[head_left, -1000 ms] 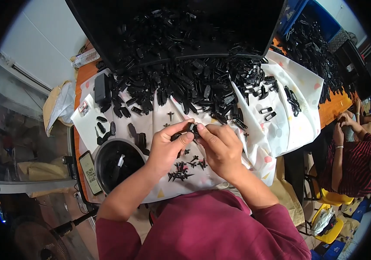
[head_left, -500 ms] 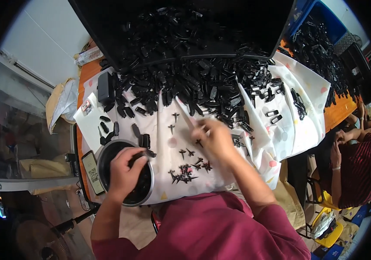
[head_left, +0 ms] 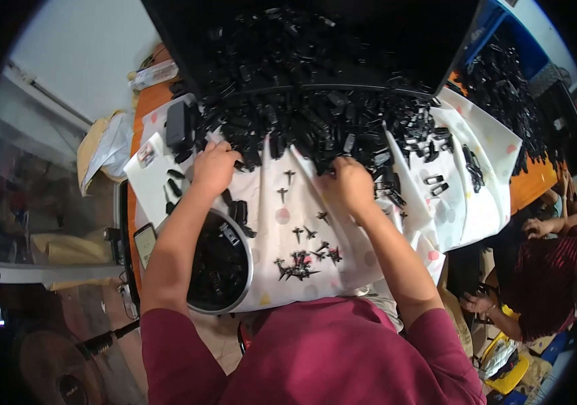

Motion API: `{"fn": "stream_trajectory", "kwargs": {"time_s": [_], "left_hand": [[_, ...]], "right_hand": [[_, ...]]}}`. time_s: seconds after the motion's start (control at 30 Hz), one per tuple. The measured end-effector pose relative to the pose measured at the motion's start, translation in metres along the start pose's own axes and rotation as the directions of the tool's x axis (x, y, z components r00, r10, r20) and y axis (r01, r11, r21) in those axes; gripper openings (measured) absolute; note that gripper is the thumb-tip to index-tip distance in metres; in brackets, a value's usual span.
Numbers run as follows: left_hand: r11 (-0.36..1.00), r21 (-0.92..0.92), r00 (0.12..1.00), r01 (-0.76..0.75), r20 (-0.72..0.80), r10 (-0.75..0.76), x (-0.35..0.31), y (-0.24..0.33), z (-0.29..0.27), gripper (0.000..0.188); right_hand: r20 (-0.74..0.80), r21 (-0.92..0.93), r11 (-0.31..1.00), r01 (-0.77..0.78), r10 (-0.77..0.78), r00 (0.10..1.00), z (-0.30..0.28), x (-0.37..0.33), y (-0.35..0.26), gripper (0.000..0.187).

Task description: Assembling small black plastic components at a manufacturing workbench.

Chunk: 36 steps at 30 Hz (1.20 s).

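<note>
My left hand is at the near left edge of a big heap of small black plastic pieces. Its fingers are bent down around something that I cannot make out. At the heap's front middle, my right hand has its fingers curled together against black pieces; what they grip is hidden. Between my forearms, several small dark cross-shaped pieces with pointed ends lie on the pale patterned cloth. A round black pan with a grey rim stands beside my left forearm, with black pieces inside.
A large black tray leans behind the heap. Left of the pan lies a phone, near a white sheet. A black box stands at the heap's left. A blue crate is far right; another person sits at right.
My left hand has left the pan and the black piece it held, reaching forward to the heap. My right hand has moved forward too, leaving a cross-shaped piece on the cloth.
</note>
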<state>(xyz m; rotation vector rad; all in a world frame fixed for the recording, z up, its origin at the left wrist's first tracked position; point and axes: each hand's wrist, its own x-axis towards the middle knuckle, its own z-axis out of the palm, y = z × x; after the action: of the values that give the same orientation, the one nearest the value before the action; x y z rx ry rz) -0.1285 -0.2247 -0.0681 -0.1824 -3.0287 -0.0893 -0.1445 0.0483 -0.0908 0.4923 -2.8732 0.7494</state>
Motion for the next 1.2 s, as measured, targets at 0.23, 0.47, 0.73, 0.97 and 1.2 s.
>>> {"fn": "stream_trajectory", "kwargs": {"time_s": [0.23,0.47,0.73,0.97,1.2], "left_hand": [[0.809,-0.566,0.987,0.162,0.112,-0.12,-0.005,0.033,-0.015,0.022],[-0.364,-0.803,0.878,0.472,0.467,0.107,-0.029,0.093,-0.056,0.022],[0.106,-0.962,0.963,0.251,0.259,0.075,-0.049,0.12,-0.077,0.034],[0.436,-0.884,0.985,-0.166,-0.173,0.024,-0.056,0.128,-0.085,0.031],[0.592,-0.768,0.969,-0.243,-0.219,0.114,-0.057,0.127,-0.086,0.031]], "right_hand": [[0.029,0.099,0.995,-0.018,0.015,0.999,-0.006,-0.007,0.017,0.041],[0.375,0.922,-0.12,-0.369,0.032,0.926,-0.061,-0.017,-0.029,0.043],[0.184,0.98,-0.073,-0.185,-0.025,0.983,-0.074,-0.043,-0.041,0.026],[-0.271,0.696,0.65,0.305,-0.156,0.95,-0.09,-0.057,-0.045,0.028],[-0.258,0.277,0.836,0.473,-0.41,0.875,-0.092,-0.066,-0.038,0.042]]}}
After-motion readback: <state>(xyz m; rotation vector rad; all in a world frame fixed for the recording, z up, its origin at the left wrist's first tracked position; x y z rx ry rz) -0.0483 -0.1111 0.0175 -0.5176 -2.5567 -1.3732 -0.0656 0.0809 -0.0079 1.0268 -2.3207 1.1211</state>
